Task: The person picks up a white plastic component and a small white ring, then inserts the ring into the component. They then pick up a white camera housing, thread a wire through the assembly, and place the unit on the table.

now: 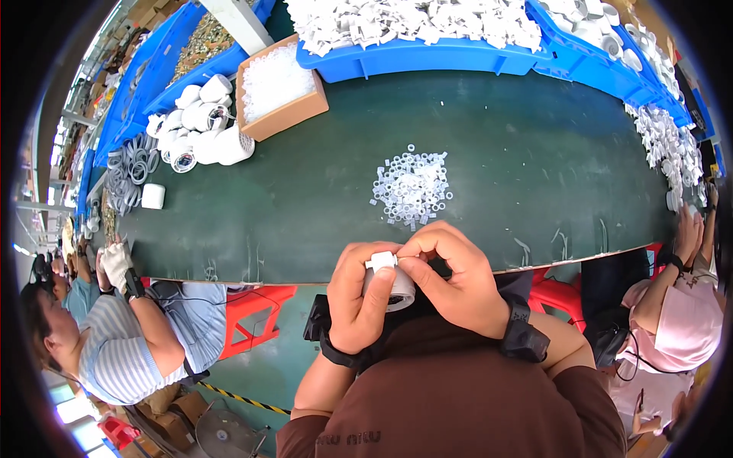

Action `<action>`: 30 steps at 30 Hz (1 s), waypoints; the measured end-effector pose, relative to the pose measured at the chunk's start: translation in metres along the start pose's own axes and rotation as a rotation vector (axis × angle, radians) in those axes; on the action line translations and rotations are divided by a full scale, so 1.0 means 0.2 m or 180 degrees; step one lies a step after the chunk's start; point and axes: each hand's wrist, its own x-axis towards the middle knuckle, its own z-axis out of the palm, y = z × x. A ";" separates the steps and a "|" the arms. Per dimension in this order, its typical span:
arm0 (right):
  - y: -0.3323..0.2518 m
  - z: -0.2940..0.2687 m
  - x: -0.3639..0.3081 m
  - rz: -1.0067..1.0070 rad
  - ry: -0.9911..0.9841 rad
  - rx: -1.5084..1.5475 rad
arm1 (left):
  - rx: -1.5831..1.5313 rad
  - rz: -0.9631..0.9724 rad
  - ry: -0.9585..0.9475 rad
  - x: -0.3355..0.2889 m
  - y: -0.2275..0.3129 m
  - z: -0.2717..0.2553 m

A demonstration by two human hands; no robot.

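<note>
Left grip curled round a white housing just off the near edge of the surface, right grip pinched beside it, contents unclear; probably light, stiff, slick plastic, best held by the sides.

Dark lettering stood low on the near left of the brown fabric shirt; pale marks on the black wristband at right were too small to read.
</note>
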 end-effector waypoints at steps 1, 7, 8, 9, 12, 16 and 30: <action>0.00 0.00 0.00 0.0217 -0.0021 0.0187 | 0.0256 0.0161 -0.0020 0.01 0.01 -0.01; 0.02 -0.17 0.06 -0.0348 0.0293 -0.1267 | 0.1842 0.1018 -0.0339 0.06 0.05 0.01; 0.06 -0.22 0.09 -0.0302 0.0445 -0.1614 | 0.1816 0.1049 -0.0265 0.07 0.05 0.02; 0.09 -0.26 0.11 -0.0248 0.0629 -0.1970 | 0.1799 0.1061 -0.0270 0.07 0.05 0.03; 0.16 -0.26 0.13 -0.0129 0.0710 -0.1945 | 0.1827 0.1051 -0.0255 0.08 0.05 0.04; 0.18 -0.26 0.14 -0.0561 0.0713 -0.2600 | 0.1903 0.1032 -0.0212 0.09 0.06 0.06; 0.01 -0.16 0.01 0.0237 -0.0583 0.0085 | 0.1920 0.0823 -0.0207 0.07 0.04 0.05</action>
